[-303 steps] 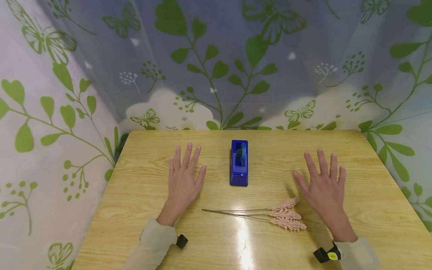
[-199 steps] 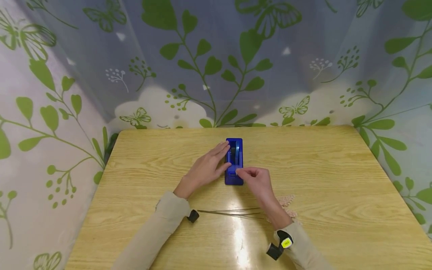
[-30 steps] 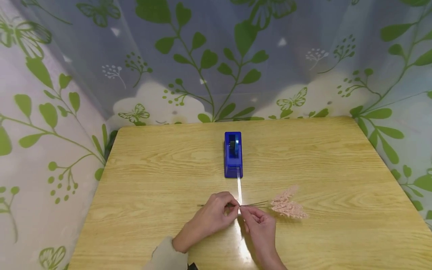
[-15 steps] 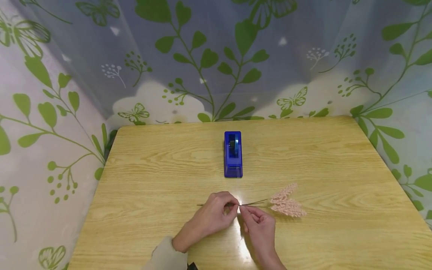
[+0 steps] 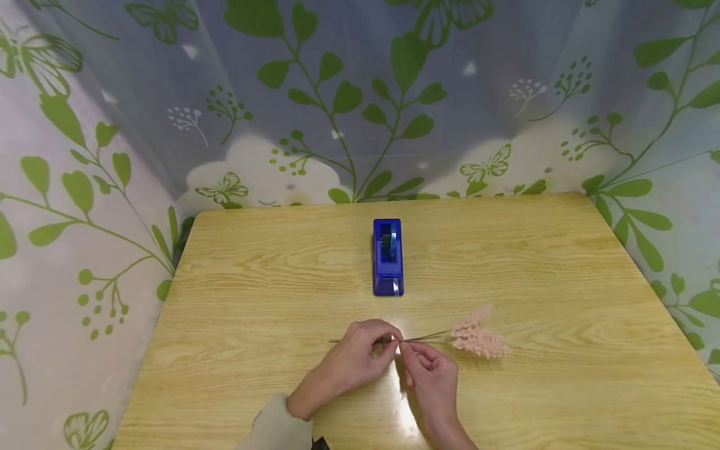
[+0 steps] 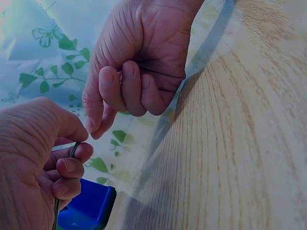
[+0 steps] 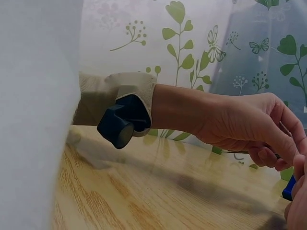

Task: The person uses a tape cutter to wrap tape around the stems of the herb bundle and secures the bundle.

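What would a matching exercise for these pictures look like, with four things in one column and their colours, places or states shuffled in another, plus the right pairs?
Column one
1. Tape dispenser
2. Flower heads
3. Stems
4. Table

Column two
A. Thin and dark, held in the left grip
B. Yellowish, with a wood-grain surface
C. Blue, standing at the far side of the stems
D. Pale pink and fluffy-looking

Right pairs: 1-C, 2-D, 3-A, 4-B.
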The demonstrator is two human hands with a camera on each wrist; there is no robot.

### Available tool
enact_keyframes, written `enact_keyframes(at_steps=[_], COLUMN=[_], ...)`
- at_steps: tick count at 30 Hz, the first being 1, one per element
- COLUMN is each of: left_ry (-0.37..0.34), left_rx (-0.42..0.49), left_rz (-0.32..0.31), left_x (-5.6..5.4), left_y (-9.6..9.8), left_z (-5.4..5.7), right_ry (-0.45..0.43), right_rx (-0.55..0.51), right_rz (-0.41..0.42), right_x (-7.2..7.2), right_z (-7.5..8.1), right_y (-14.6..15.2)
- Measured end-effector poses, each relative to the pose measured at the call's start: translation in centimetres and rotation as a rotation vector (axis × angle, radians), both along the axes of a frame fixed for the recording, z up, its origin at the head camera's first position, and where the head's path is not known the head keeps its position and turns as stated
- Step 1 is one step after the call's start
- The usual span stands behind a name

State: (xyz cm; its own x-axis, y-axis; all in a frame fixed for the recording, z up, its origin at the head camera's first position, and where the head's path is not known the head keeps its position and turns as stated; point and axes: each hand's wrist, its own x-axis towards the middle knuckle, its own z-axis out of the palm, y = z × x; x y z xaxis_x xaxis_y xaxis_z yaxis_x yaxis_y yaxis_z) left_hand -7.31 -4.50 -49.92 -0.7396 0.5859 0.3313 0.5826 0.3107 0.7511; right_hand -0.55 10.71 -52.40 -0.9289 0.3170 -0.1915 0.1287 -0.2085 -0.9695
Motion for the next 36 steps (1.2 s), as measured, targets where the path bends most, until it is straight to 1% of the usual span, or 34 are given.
enact_keyframes(at_steps=[4,9,11,14,18,24,29,31,32,33,34,36], left_ry=[0.022,0.033,0.031,0.029,0.037,0.025,0.028,0.027,0.023,0.021,0.02,0.018], left_rx=[0.016,0.037,0.037,0.034,0.035,0.03,0.023,0.016,0.013,0.008,0.002,-0.008], left_rz=[-0.001,-0.001,-0.001,-0.005,-0.01,-0.012,-0.017,-0.016,-0.017,-0.018,-0.019,-0.022], left_x=[-0.1,-0.2,-0.3,-0.3,-0.3,-0.3,-0.3,-0.3,-0.3,-0.3,-0.3,-0.3], left_y=[-0.1,-0.2,-0.2,-0.2,-0.2,-0.2,-0.2,-0.2,-0.2,-0.2,-0.2,-0.2], left_z=[-0.1,-0.1,0.0,0.1,0.1,0.1,0.2,0.3,0.3,0.3,0.3,0.3], right_ry=[-0.016,-0.045,-0.039,-0.014,-0.001,0.004,0.026,0.019,0.012,0.004,-0.004,0.016], right_rx=[-0.036,-0.026,-0.029,-0.062,-0.109,-0.194,-0.3,-0.347,-0.352,-0.323,-0.27,-0.094], right_rz=[-0.012,-0.061,-0.074,-0.065,-0.038,0.011,0.113,0.158,0.174,0.19,0.212,0.265], right_x=[0.0,0.0,0.0,-0.1,-0.1,0.0,0.0,0.0,0.0,0.1,0.2,0.4], right_z=[0.1,0.2,0.2,0.0,-0.1,0.0,-0.3,-0.3,-0.1,0.1,0.4,1.2], right_y=[-0.1,-0.1,-0.2,-0.2,-0.2,-0.1,0.2,0.4,0.5,0.6,0.7,1.1])
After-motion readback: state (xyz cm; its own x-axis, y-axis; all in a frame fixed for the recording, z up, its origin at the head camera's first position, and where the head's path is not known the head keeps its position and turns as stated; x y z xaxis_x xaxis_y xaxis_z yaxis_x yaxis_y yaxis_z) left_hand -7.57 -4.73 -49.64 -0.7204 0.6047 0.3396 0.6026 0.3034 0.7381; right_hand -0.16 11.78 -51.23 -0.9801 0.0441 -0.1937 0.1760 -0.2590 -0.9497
